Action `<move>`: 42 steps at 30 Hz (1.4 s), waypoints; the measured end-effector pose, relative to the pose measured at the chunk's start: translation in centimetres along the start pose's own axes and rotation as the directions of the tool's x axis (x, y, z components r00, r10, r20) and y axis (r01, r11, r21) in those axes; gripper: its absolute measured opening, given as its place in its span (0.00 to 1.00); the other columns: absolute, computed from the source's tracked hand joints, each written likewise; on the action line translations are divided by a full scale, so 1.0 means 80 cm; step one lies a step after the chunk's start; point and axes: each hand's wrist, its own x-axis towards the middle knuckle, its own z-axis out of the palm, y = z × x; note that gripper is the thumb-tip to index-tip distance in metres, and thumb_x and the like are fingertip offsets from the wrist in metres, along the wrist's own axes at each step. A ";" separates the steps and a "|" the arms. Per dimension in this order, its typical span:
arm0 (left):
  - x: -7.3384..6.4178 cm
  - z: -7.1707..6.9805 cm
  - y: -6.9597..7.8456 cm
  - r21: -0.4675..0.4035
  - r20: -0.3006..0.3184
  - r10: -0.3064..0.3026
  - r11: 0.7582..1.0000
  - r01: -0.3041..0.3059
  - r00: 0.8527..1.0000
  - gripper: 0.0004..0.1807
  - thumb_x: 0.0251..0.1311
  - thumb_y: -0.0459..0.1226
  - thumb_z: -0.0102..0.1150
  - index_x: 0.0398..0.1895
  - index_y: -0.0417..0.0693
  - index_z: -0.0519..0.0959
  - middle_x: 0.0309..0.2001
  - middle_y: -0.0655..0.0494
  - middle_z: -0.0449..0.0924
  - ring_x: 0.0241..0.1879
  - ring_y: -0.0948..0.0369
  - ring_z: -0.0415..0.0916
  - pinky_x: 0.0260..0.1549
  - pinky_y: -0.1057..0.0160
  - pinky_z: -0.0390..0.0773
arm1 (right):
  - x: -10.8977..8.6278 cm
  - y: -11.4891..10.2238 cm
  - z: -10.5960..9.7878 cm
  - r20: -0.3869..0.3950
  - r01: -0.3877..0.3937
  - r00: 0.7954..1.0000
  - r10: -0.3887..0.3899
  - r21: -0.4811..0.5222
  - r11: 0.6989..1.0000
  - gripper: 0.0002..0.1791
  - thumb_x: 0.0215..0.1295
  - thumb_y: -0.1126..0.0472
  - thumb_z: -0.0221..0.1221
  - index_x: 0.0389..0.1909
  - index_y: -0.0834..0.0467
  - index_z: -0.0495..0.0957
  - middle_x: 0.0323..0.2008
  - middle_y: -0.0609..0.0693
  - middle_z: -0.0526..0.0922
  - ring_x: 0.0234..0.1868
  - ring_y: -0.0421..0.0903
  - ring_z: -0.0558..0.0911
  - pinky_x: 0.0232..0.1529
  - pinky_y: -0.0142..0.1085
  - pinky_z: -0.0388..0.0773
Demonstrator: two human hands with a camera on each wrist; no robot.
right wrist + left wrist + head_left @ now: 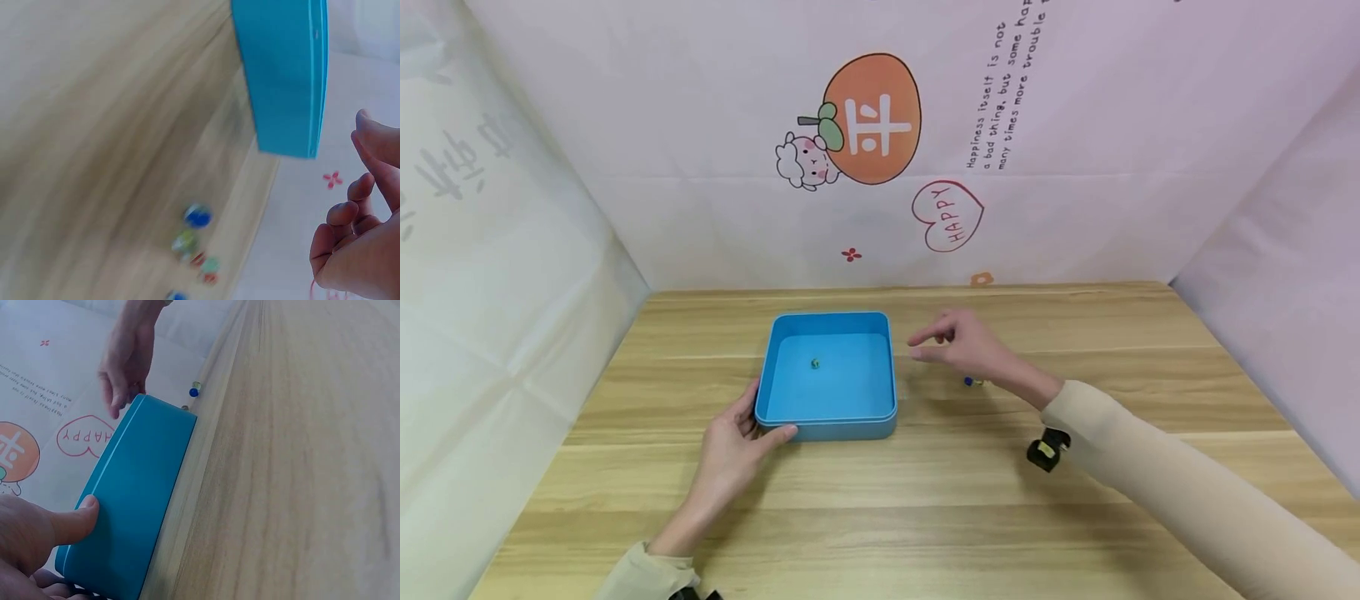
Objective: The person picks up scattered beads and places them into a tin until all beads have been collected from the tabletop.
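Observation:
A shallow blue square box (842, 431) stands on the wooden table, with one small greenish marble (815, 363) on its floor. My left hand (733, 446) grips the box's near left corner, thumb on the front wall and fingers along the left side. In the left wrist view that thumb (78, 522) lies against the wall just below the rim. Just off the box's right side, my right hand (966, 343) hovers with thumb and forefinger apart in the head view, nothing showing between them. Its other fingers (344, 222) bend loosely toward the palm.
Several marbles lie on the table beneath the right hand, among them a blue marble (198, 216) and a clear greenish one (185, 242). The forearm partly hides them in the head view. Printed white cloth (722, 167) lines the back and sides of the wooden table (925, 517).

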 end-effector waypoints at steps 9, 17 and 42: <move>-0.001 -0.001 0.004 0.009 0.006 -0.012 1.000 0.012 1.000 0.51 0.65 0.34 0.74 0.83 0.34 0.52 0.80 0.36 0.55 0.76 0.45 0.59 0.68 0.52 0.68 | -0.044 0.033 -0.028 -0.059 -0.090 0.994 0.095 0.073 0.993 0.12 0.68 0.61 0.72 0.49 0.62 0.91 0.32 0.53 0.76 0.32 0.50 0.68 0.31 0.34 0.62; -0.001 0.000 0.002 0.009 0.005 -0.020 1.000 0.020 1.000 0.51 0.65 0.34 0.74 0.83 0.34 0.52 0.80 0.36 0.54 0.76 0.45 0.58 0.68 0.53 0.68 | -0.067 0.062 -0.048 -0.111 -0.183 0.975 0.193 0.091 0.979 0.17 0.68 0.60 0.72 0.54 0.63 0.89 0.32 0.53 0.76 0.34 0.49 0.68 0.30 0.33 0.63; 0.003 0.000 0.001 0.022 0.000 -0.040 0.999 0.040 0.999 0.53 0.62 0.35 0.77 0.83 0.34 0.52 0.79 0.35 0.55 0.76 0.44 0.60 0.69 0.53 0.68 | -0.087 0.124 -0.073 -0.086 -0.308 0.949 0.304 -0.030 0.951 0.22 0.66 0.57 0.73 0.56 0.64 0.86 0.38 0.56 0.77 0.38 0.51 0.71 0.34 0.36 0.72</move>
